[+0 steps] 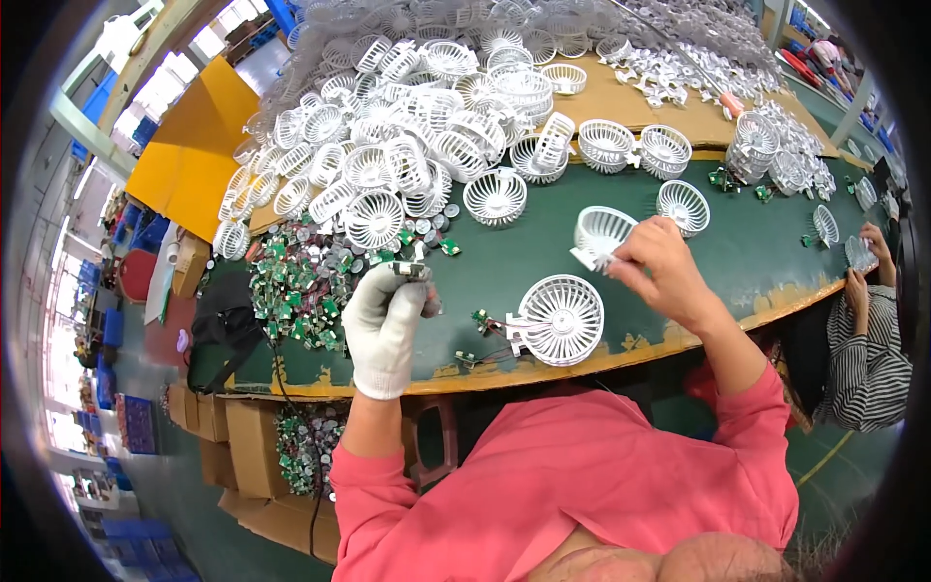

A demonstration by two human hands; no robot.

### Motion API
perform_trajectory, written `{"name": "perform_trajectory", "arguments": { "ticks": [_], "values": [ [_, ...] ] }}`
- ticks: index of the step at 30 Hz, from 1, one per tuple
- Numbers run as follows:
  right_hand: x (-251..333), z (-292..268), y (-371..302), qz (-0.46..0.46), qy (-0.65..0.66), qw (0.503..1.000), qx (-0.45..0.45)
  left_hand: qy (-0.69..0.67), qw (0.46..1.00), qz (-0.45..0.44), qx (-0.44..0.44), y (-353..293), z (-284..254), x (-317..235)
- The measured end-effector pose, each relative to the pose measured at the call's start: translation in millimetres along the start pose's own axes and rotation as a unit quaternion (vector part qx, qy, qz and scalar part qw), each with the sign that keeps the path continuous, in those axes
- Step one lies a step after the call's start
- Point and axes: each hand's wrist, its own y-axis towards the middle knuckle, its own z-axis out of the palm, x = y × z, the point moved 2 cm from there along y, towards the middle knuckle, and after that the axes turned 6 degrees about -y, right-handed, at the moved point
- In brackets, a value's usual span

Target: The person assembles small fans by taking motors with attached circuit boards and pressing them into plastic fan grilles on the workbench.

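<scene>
My left hand, in a white glove, is closed on a small green circuit board above the bench, with a dark rounded part showing beside the fingers. The fingers of my bare right hand pinch the edge of a white plastic fan cage, which is tilted above the green bench top. Between my hands lies another slatted white fan cage, with dark and red wires running from its side to a small green board.
Beyond my left hand spreads a heap of boards and small round motors. White fan cages are piled at the back left. Small white plastic parts lie on cardboard at the back right. On the far right a co-worker's hands hold a similar cage.
</scene>
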Motion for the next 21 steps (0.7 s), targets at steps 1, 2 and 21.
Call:
{"name": "perform_trajectory", "arguments": {
  "ticks": [1,2,21],
  "values": [
    [20.7,-11.8,7.8,-0.033,0.026,0.999,-0.009,0.001,1.0,-0.001,-0.001,-3.3,-1.7,-0.9],
    [39.3,-19.5,14.2,-0.066,0.05,0.996,-0.018,0.038,0.999,0.027,0.014,-5.2,-2.9,-2.2],
    [99.4,1.1,36.0,-0.102,0.135,0.984,0.056,-0.089,0.97,0.065,0.218,-23.2,43.6,-34.1]
  ]
}}
